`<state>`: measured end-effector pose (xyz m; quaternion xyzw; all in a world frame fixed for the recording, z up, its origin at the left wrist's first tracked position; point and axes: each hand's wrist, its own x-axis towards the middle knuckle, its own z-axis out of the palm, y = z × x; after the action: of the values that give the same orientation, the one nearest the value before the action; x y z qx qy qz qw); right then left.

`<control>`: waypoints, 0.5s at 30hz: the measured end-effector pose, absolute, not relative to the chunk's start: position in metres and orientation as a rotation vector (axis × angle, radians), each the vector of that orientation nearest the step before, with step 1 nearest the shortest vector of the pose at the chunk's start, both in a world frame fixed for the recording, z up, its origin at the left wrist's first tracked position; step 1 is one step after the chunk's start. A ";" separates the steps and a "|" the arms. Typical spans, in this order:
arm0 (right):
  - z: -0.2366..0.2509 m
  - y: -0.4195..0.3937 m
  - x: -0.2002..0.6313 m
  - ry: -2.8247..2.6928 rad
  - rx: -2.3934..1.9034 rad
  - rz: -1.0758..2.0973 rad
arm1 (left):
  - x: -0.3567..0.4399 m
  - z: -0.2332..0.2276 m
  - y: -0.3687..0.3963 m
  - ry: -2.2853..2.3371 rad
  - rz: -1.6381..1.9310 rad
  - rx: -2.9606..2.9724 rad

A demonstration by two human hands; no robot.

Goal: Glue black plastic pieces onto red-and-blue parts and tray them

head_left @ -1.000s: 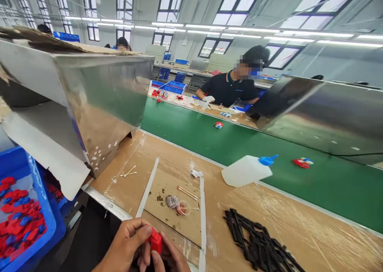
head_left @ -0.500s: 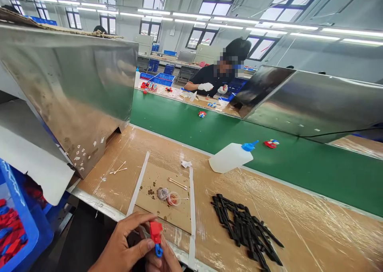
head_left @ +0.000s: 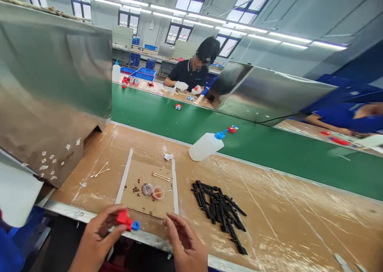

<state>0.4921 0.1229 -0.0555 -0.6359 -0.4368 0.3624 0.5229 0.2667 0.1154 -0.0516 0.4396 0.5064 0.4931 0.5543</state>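
My left hand (head_left: 95, 240) pinches a small red and blue plastic part (head_left: 127, 221) at the near edge of the cardboard-covered bench (head_left: 284, 220). My right hand (head_left: 186, 242) hovers just to its right, fingers spread, holding nothing. Beyond my hands lies a cardboard pad (head_left: 146, 184) framed by white strips, with cotton swabs (head_left: 160, 177) and small round glue dishes (head_left: 152, 191) on it. A pile of black plastic sticks (head_left: 220, 210) lies to the right of the pad.
A white squeeze bottle with a blue nozzle (head_left: 206, 145) lies at the edge of the green conveyor belt (head_left: 269, 148), which carries red-blue parts (head_left: 232, 129). A metal hood (head_left: 50, 84) stands at left. One person (head_left: 191, 70) works across the belt, another at right (head_left: 347, 118).
The view has swung to the right. My right hand has let go of the red and blue part and moved off to the right; my left hand keeps the part.
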 end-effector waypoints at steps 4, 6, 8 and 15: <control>-0.060 0.140 0.552 -1.209 -1.829 0.274 | 0.231 -0.063 0.121 1.480 1.278 1.198; -0.070 0.148 0.579 -1.307 -1.893 0.050 | 0.214 -0.068 0.124 1.706 1.289 1.387; -0.082 0.155 0.599 -1.410 -1.900 -0.203 | 0.200 -0.072 0.129 1.895 1.288 1.661; -0.088 0.157 0.619 -1.407 -1.910 -0.092 | 0.180 -0.085 0.151 1.928 1.203 2.379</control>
<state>0.6186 0.1574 -0.0882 -0.7459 -0.5495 -0.0360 0.3746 0.1799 0.1507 -0.0854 0.7211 0.5844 0.3647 -0.0744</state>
